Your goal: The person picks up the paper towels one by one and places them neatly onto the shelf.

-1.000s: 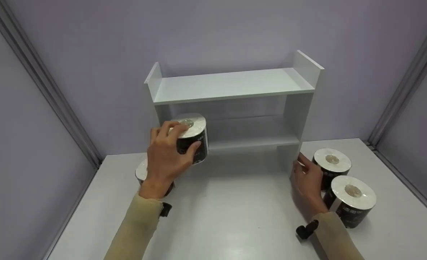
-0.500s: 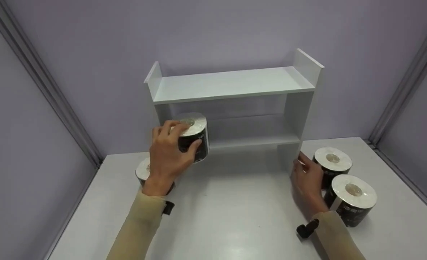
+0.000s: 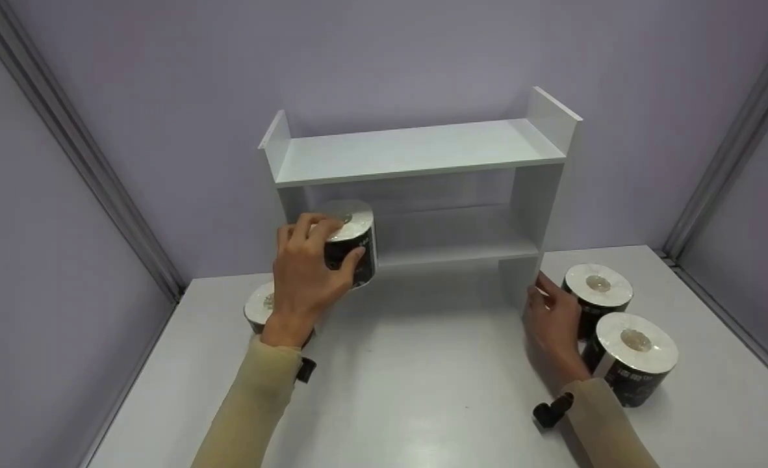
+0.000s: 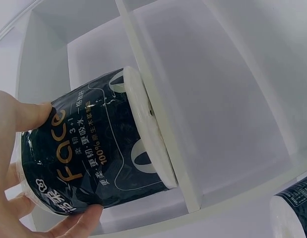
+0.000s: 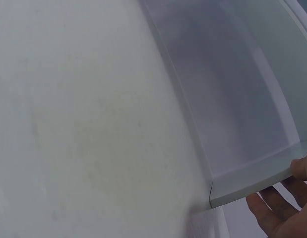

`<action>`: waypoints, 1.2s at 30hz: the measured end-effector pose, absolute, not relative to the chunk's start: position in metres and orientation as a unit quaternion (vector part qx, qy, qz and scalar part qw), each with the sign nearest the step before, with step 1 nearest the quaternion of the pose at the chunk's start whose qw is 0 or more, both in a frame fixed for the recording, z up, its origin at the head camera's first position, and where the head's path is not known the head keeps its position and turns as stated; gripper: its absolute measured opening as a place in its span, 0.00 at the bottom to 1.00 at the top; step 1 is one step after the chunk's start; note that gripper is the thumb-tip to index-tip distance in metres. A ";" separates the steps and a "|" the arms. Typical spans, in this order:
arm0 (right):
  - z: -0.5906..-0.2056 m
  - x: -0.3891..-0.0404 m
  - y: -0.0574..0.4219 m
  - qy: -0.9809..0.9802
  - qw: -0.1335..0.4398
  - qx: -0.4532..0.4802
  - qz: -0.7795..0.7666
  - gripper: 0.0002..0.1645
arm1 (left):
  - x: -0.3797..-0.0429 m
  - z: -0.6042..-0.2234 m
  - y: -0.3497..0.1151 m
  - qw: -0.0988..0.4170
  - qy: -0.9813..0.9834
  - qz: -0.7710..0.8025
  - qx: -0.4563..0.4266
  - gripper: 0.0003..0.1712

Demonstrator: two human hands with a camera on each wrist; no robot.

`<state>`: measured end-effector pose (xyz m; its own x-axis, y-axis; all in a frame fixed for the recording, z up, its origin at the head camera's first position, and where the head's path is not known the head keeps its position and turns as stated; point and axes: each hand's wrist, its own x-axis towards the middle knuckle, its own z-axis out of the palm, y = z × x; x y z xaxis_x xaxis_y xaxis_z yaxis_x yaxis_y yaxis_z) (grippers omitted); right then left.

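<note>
My left hand (image 3: 309,270) grips a toilet paper roll (image 3: 358,227) in a black printed wrapper, its fingers over the top and its thumb on the side. In the left wrist view, the lower end of this roll (image 4: 98,144) is at the front edge of the middle shelf (image 4: 163,129), near the left side panel. My right hand (image 3: 555,318) pinches the front edge of the right side panel of the white shelf unit (image 3: 423,153), low down. Thumb and fingers lie on either side of that panel (image 5: 252,191) in the right wrist view.
Two more rolls stand upright right of my right hand, a rear roll (image 3: 597,289) and a front roll (image 3: 637,351). Another roll (image 3: 258,307) stands left of the unit, partly behind my left wrist. The white table (image 3: 416,390) meets a back wall (image 3: 410,58).
My left hand and its roll have shifted slightly up and to the right at the middle shelf. My right hand stays on the side panel.
</note>
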<state>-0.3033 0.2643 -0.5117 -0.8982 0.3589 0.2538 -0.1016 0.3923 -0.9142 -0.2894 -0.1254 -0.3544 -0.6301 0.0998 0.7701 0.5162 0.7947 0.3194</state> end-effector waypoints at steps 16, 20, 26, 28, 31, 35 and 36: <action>-0.512 -0.302 0.262 -0.804 0.201 -0.078 0.554 0.28 | -0.296 -0.357 -0.125 0.397 -0.862 -0.264 -0.169 0.23; -0.512 -0.301 0.261 -0.798 0.192 -0.086 0.566 0.28 | -0.297 -0.357 -0.125 0.397 -0.863 -0.262 -0.169 0.23; -0.514 -0.302 0.262 -0.802 0.201 -0.081 0.557 0.28 | -0.300 -0.357 -0.124 0.400 -0.864 -0.254 -0.170 0.23; -0.515 -0.302 0.262 -0.808 0.211 -0.076 0.545 0.28 | -0.301 -0.357 -0.124 0.400 -0.864 -0.254 -0.171 0.23; -0.516 -0.303 0.262 -0.814 0.219 -0.074 0.533 0.27 | -0.302 -0.358 -0.123 0.401 -0.864 -0.252 -0.172 0.23; -0.515 -0.302 0.262 -0.816 0.222 -0.072 0.530 0.27 | -0.304 -0.359 -0.122 0.407 -0.863 -0.247 -0.170 0.23; -0.515 -0.302 0.263 -0.815 0.223 -0.071 0.530 0.27 | -0.304 -0.360 -0.122 0.408 -0.863 -0.245 -0.169 0.24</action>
<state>-0.3023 0.2625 -0.5146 -0.8909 0.3513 0.2878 -0.1203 0.4285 -0.8955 -0.3040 -0.1221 -0.3595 -0.6104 0.0919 0.7868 0.4922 0.8222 0.2858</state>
